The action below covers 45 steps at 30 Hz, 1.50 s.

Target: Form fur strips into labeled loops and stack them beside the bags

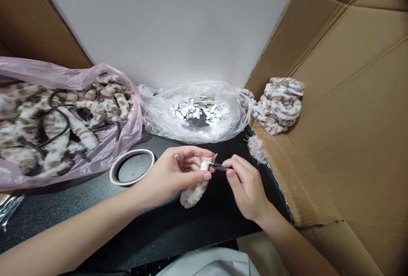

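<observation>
Fur piece (193,195), pale and curled, is in the left hand (174,172), over the near part of the black table (219,221); the left thumb and fingers are clamped on it by its smooth white end (205,165); the right hand (248,187) has its thumb and fingers pinched on a small metal tool (219,167), with the tip right at that white end; I cannot tell if the tip touches it, or if it has one blade or two.

To do this well, I think, hold the white end very still; make small, slow moves; keep the left fingertips back from the metal; tuck the fur down, out of the way.

Just left of the left hand lies a roll of tape (113,177); farther left is a pink bag (57,70) full of fur strips (54,127) and dark cords (67,124); on the far side, in the middle, a clear bag (191,135) holds lots of small white tags (191,110); far right sits a pile of fur rings (280,104), with a fluffy tuft (256,148) nearer; brown card (344,119) stands at the right.
</observation>
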Motion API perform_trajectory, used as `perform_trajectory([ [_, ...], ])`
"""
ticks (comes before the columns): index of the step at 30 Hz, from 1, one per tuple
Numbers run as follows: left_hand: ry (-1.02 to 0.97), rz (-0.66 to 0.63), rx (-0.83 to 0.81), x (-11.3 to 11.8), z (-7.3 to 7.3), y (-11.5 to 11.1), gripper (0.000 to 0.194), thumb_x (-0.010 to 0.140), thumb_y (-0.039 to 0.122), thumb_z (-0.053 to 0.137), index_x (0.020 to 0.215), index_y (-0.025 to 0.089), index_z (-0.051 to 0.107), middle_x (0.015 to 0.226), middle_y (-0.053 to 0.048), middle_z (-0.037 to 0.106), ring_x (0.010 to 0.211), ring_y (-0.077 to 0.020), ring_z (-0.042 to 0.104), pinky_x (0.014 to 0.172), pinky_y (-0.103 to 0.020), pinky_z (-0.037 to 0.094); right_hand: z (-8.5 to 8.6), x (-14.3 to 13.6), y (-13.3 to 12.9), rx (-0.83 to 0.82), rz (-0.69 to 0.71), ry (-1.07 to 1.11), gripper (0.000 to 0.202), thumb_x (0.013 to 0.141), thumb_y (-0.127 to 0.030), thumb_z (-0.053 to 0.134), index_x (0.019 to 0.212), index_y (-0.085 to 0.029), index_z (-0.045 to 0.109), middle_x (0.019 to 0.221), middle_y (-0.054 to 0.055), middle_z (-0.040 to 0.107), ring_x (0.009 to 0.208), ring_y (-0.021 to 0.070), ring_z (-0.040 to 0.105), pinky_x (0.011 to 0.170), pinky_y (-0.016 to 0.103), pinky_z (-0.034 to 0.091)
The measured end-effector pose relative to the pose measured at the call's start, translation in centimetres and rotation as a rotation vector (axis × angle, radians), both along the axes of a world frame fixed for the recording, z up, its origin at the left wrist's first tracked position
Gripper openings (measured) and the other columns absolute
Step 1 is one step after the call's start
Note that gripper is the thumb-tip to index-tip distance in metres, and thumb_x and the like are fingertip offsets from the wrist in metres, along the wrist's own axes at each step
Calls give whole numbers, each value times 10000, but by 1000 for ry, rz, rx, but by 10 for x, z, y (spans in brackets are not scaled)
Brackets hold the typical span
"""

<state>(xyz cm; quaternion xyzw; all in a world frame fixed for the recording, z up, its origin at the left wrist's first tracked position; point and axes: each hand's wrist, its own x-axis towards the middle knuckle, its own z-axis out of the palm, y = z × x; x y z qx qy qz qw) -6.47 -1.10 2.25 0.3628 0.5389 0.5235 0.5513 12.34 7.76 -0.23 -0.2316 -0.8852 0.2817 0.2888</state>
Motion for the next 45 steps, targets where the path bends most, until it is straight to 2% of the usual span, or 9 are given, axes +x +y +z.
perform_trajectory([
  [14, -30, 8, -22, 1, 2, -1, 450, 625, 281, 847, 1018, 117, 703, 734, -56, 721, 638, -167, 658, 637, -295, 540, 3, 0, -3, 90, -20, 24, 188, 962, -289, 421, 891, -188, 562, 789, 43, 569, 731, 176, 511, 624, 284, 380],
  [19, -31, 9, -24, 2, 1, -1, 446, 622, 300, 853, 1004, 124, 705, 711, -46, 710, 621, -164, 657, 613, -287, 540, 2, -1, -4, 202, -67, 23, 158, 942, -273, 442, 910, -183, 568, 793, 56, 586, 713, 186, 507, 618, 298, 383],
  [25, -140, 10, -47, 3, 0, -1, 459, 601, 273, 870, 997, 123, 693, 757, -67, 734, 633, -168, 669, 561, -264, 517, -2, 4, -3, 356, -160, 51, 124, 923, -251, 452, 944, -190, 557, 797, 72, 594, 696, 205, 499, 632, 328, 375],
  [28, -183, 7, -49, 4, 0, -1, 437, 603, 246, 872, 983, 128, 690, 784, -76, 750, 653, -162, 678, 586, -260, 521, -1, 5, -2, 334, -150, 82, 124, 923, -237, 440, 947, -188, 551, 804, 71, 584, 711, 203, 507, 637, 323, 384],
  [32, -208, 6, -54, 4, 0, -2, 421, 603, 220, 873, 973, 131, 694, 717, -42, 734, 621, -148, 672, 569, -237, 509, 1, 3, -3, 305, -106, 69, 134, 923, -256, 437, 928, -189, 553, 784, 66, 577, 689, 200, 494, 626, 331, 370],
  [38, -290, -50, -34, 3, 1, -1, 381, 628, 179, 855, 968, 141, 687, 749, -36, 750, 634, -122, 678, 625, -218, 529, -1, 0, -4, 278, -105, 91, 142, 927, -250, 430, 929, -182, 554, 787, 69, 576, 702, 198, 493, 628, 331, 367],
  [45, -262, -62, -38, 2, -4, -1, 421, 620, 203, 862, 989, 128, 675, 737, -33, 738, 626, -119, 670, 587, -192, 499, 0, -4, -4, 305, -94, 95, 160, 930, -259, 438, 917, -170, 571, 776, 61, 581, 684, 186, 483, 621, 316, 355],
])
